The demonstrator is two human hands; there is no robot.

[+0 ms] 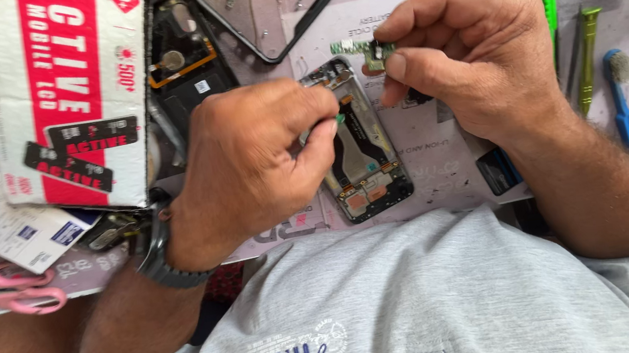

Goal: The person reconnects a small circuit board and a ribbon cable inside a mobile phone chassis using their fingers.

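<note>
Head view: right hand (469, 59) pinches a small green circuit board (364, 50) just above the opened phone (360, 150), whose long axis runs top to bottom; left hand (264, 159) fingers grip a green-tipped tool (338, 118) over it.

left hand (264, 159) fist-curled, knuckles up, fingertips pinched together, watch on wrist. right hand (468, 51) just beside it, thumb and forefinger pinched, forearm angled outward.
</note>
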